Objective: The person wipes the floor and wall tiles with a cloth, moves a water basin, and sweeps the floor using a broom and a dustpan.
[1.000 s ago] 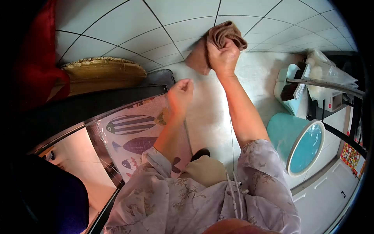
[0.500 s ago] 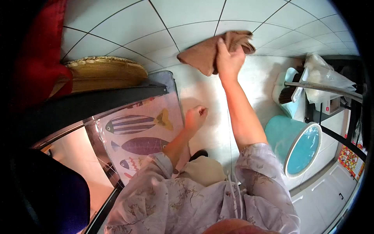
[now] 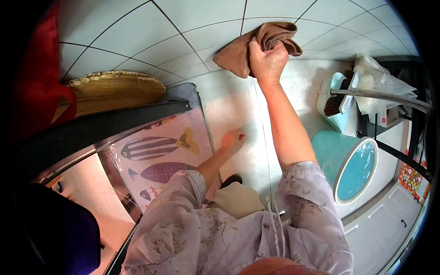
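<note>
Bunched in my right hand (image 3: 269,63) is a brown cloth (image 3: 240,56), its loose left corner hanging out beyond the fingers. The cloth lies against the white tiled wall (image 3: 206,36), low down near the floor. Lower and to the left, my left hand (image 3: 233,140) hovers above the pale floor (image 3: 243,103) with its fingers curled in. What those fingers hold, if anything, is hidden from me.
A light blue bin (image 3: 341,160) with a liner stands at the right. Behind it are a dustpan (image 3: 341,120), a brush (image 3: 337,100) and a plastic bag (image 3: 382,85). On the left are a fish-patterned mat (image 3: 156,151), a woven basket (image 3: 119,91) and red fabric (image 3: 39,68).
My right hand has moved slightly up along the wall with the cloth, which is now more folded over. The left hand stays curled, nearly in place. The view has shifted a little.
</note>
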The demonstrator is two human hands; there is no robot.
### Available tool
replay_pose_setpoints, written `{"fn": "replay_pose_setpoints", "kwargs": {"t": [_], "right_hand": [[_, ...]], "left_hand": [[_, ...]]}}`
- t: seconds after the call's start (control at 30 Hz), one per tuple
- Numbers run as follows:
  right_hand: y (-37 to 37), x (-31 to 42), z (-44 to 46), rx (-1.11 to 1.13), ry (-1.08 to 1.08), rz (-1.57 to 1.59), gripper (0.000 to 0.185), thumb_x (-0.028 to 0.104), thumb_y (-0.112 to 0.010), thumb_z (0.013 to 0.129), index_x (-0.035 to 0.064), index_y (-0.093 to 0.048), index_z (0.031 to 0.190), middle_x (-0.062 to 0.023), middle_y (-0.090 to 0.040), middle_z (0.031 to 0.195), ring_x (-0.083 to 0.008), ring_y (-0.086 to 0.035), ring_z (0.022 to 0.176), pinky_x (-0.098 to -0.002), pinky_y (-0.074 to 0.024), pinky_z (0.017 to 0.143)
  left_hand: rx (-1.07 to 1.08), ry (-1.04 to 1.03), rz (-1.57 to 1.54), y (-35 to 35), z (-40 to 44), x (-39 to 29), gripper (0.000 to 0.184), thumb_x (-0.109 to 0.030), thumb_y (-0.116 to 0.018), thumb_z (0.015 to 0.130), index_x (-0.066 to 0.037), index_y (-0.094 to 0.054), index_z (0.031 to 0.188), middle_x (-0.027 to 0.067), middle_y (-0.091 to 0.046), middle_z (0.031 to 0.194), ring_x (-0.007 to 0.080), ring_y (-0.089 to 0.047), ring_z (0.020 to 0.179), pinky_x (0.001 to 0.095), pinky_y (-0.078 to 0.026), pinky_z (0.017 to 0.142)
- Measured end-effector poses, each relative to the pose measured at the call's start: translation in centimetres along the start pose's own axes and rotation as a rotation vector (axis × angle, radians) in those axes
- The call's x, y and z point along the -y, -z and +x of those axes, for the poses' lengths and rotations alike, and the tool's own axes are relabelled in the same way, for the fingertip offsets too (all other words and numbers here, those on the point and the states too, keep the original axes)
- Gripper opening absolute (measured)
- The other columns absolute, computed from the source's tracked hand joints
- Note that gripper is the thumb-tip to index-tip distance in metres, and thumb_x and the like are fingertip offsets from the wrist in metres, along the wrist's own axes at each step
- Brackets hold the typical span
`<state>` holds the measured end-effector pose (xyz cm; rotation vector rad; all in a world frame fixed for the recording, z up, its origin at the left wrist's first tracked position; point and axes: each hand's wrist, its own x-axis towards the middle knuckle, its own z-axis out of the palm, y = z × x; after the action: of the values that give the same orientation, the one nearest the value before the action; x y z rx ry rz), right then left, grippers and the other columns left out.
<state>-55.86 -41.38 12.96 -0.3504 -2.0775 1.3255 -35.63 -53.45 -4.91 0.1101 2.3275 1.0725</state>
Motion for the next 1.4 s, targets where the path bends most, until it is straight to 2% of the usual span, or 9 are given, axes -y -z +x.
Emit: {"fn": "replay_pose_setpoints", "kwargs": {"t": [0.3,0.5,0.57,0.73,1.0,1.1,1.2,1.33,1.4], "right_hand": [[-0.7,0.1,1.1,-0.085,0.175,0.093,0.027,0.011,-0.067,0.061,0.0001,-0.044,0.053,-0.0121,-0.050,0.046,-0.0248,-0.047,0.040,-0.0348,-0.0441,0.046],[0.6,-1.2,0.1,0.057,-0.124,0.079,0.025,0.015,-0.070,0.067,-0.0053,-0.055,0.065,-0.0146,-0.059,0.061,-0.0200,-0.056,0.055,-0.0326,-0.0468,0.057],[0.7,2.6,1.6,0.009,0.092,0.081,0.025,0.015,-0.070,0.067,-0.0045,-0.056,0.066,-0.0144,-0.059,0.061,-0.0202,-0.056,0.055,-0.0323,-0.0469,0.057],[-0.4,-0.1,1.8,-0.096,0.359,0.061,0.023,0.012,-0.069,0.062,-0.0039,-0.053,0.062,-0.0165,-0.059,0.057,-0.0280,-0.059,0.051,-0.0361,-0.0490,0.053],[3.9,-8.5,2.0,0.116,-0.046,-0.116,0.022,0.011,-0.069,0.069,-0.0051,-0.059,0.080,-0.0148,-0.064,0.075,-0.0216,-0.062,0.072,-0.0314,-0.0484,0.069],[6.0,-3.7,5.8,-0.016,0.258,0.033,0.020,0.011,-0.066,0.074,-0.0030,-0.058,0.086,-0.0126,-0.064,0.079,-0.0196,-0.060,0.071,-0.0321,-0.0482,0.067],[6.2,-5.5,6.9,-0.048,0.463,-0.156,0.032,0.017,-0.066,0.069,-0.0019,-0.057,0.093,-0.0162,-0.063,0.084,-0.0313,-0.061,0.077,-0.0361,-0.0487,0.072],[7.6,-12.8,7.2,-0.274,-0.181,-0.071,0.045,0.018,-0.062,0.075,-0.0090,-0.051,0.109,-0.0265,-0.058,0.107,-0.0361,-0.056,0.101,-0.0386,-0.0430,0.088],[9.4,-16.7,9.1,-0.376,-0.086,-0.088,0.046,0.018,-0.057,0.076,-0.0070,-0.050,0.114,-0.0268,-0.057,0.112,-0.0398,-0.054,0.107,-0.0409,-0.0415,0.092]], "left_hand": [[0.060,-0.042,0.056,-0.6,0.9,0.4,0.015,-0.019,-0.058,0.080,-0.006,-0.065,0.085,0.0121,-0.066,0.081,0.0298,-0.062,0.076,0.0398,-0.048,0.067],[0.187,0.085,-0.308,0.4,1.7,1.5,0.016,-0.017,-0.062,0.083,-0.002,-0.062,0.089,0.0083,-0.063,0.068,0.0152,-0.060,0.058,0.0300,-0.049,0.051],[0.209,0.045,-0.338,0.2,2.0,1.9,0.017,-0.017,-0.061,0.084,-0.002,-0.060,0.091,0.0056,-0.060,0.066,0.0105,-0.057,0.054,0.0264,-0.047,0.046],[0.211,0.039,-0.295,1.0,2.1,0.8,0.017,-0.015,-0.060,0.085,0.000,-0.059,0.092,0.0068,-0.061,0.067,0.0120,-0.057,0.054,0.0270,-0.047,0.047],[0.306,0.036,-0.274,1.0,2.9,1.6,0.017,-0.013,-0.060,0.085,0.001,-0.059,0.095,0.0084,-0.062,0.070,0.0128,-0.058,0.056,0.0268,-0.048,0.049],[0.284,0.131,-0.334,1.4,2.0,0.4,0.013,-0.017,-0.061,0.083,-0.005,-0.062,0.087,0.0081,-0.062,0.067,0.0181,-0.060,0.056,0.0315,-0.047,0.052],[0.287,-0.050,-0.010,0.8,2.6,1.3,0.019,-0.022,-0.064,0.080,-0.006,-0.061,0.091,0.0083,-0.065,0.082,0.0230,-0.062,0.067,0.0355,-0.048,0.059],[0.120,-0.480,0.445,0.5,3.0,0.1,0.054,-0.029,-0.069,0.076,-0.011,-0.048,0.122,0.0128,-0.039,0.131,0.0277,-0.042,0.116,0.0457,-0.035,0.093],[0.062,-0.512,0.507,1.3,3.4,-1.9,0.072,-0.033,-0.072,0.074,-0.012,-0.039,0.134,0.0148,-0.023,0.146,0.0269,-0.028,0.132,0.0501,-0.023,0.105]]}}
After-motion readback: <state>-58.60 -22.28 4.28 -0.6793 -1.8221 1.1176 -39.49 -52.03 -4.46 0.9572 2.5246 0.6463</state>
